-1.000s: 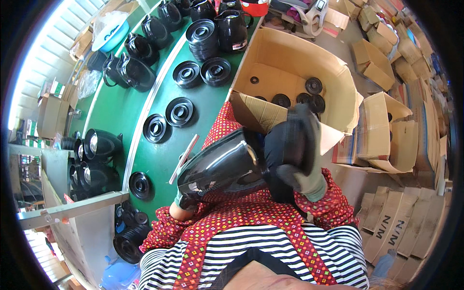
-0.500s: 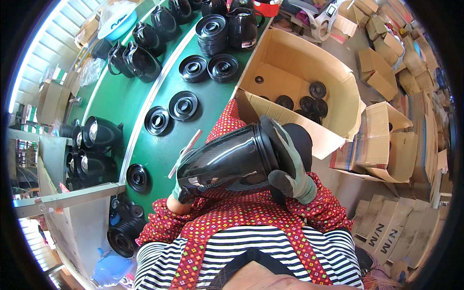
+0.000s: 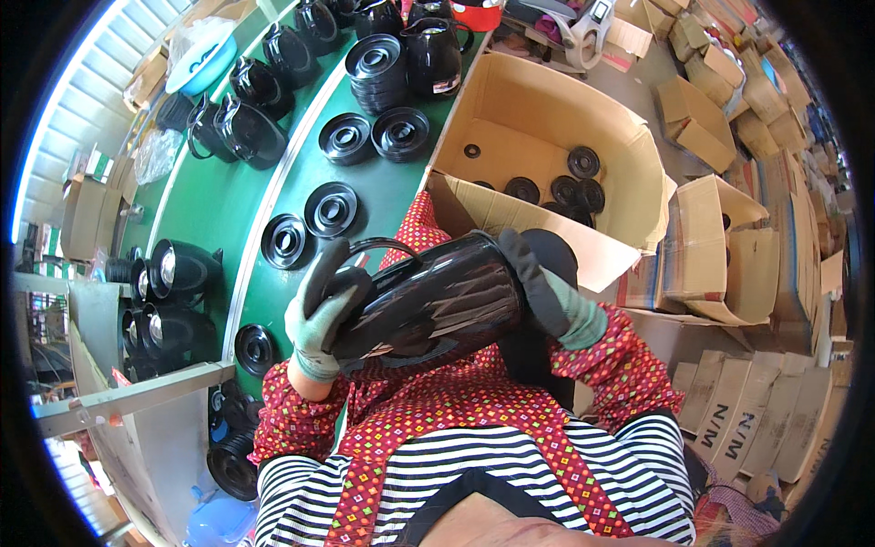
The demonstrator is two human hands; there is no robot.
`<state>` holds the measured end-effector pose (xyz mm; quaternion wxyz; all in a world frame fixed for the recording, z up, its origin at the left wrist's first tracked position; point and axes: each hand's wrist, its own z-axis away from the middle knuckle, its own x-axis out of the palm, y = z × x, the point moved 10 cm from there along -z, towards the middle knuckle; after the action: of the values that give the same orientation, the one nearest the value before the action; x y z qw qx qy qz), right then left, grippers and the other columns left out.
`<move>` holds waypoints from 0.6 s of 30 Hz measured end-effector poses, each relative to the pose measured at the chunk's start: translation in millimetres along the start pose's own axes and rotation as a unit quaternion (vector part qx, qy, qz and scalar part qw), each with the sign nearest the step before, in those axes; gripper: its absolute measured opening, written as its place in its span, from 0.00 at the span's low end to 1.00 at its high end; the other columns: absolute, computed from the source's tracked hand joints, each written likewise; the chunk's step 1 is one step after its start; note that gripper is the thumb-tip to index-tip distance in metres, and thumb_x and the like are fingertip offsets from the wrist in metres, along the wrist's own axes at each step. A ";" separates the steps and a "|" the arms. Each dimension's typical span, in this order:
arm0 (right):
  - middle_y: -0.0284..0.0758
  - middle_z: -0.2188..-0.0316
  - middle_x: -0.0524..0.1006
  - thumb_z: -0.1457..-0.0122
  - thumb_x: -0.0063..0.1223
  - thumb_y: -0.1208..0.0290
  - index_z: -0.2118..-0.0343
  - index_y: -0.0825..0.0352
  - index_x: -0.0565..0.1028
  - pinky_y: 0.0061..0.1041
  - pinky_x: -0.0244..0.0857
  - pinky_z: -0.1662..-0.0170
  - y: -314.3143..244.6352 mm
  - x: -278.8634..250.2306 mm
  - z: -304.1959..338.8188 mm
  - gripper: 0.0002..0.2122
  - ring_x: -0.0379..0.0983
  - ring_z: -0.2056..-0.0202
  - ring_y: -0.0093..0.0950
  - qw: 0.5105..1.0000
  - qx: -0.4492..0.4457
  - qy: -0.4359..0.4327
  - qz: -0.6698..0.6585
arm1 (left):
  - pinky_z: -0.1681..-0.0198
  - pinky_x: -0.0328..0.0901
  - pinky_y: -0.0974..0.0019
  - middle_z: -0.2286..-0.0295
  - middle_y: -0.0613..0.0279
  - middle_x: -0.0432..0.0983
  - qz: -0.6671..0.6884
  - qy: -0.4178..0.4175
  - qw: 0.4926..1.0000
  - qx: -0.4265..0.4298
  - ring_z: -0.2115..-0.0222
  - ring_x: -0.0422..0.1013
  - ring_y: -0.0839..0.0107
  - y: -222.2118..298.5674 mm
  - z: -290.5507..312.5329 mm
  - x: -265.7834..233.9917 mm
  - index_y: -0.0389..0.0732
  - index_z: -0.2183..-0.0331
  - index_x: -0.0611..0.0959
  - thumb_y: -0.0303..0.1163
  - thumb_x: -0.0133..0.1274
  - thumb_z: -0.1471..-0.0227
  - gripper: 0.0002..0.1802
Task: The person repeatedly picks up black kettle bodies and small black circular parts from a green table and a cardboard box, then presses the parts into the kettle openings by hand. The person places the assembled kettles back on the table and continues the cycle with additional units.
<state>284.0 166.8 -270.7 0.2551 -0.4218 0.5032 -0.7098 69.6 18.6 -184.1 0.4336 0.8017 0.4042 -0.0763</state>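
Observation:
A glossy black jug [image 3: 442, 305] lies sideways in front of my body, held up between my two gloved hands. My left hand [image 3: 321, 319], in a pale green glove with dark fingers, is closed around its left end, near the curved handle [image 3: 387, 242]. My right hand [image 3: 554, 296] grips the wide right end, fingers over the edge. The jug's underside and some of my fingertips are hidden. Nearest my left hand on the green bench are round black lids [image 3: 290, 242] with raised rings.
The green bench [image 3: 214, 205] carries more black jugs [image 3: 251, 132], a stack of lids [image 3: 375, 68] and jugs on their sides [image 3: 182, 271]. An open cardboard box [image 3: 510, 123] with several black discs stands at right, beside a smaller carton [image 3: 729, 273]. A metal rail [image 3: 137, 394] crosses at left.
The jug has turned, so its handle now shows on the upper side. My left hand has moved up over its left end. The thin reddish strip beside that hand no longer shows.

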 end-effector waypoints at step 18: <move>0.42 0.34 0.70 0.26 0.40 0.41 0.26 0.68 0.55 0.28 0.66 0.35 8.2 7.8 -1.7 0.38 0.73 0.39 0.33 0.968 0.140 0.028 -0.206 | 0.55 0.77 0.61 0.59 0.42 0.84 -0.037 -0.035 0.994 0.099 0.60 0.84 0.58 47.8 -31.7 -3.1 0.25 0.57 0.83 0.27 0.75 0.57 0.27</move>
<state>278.0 158.6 -275.9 0.1457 -0.4561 0.3078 -0.8222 94.5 26.6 -133.0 0.3632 0.8220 0.4086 -0.1596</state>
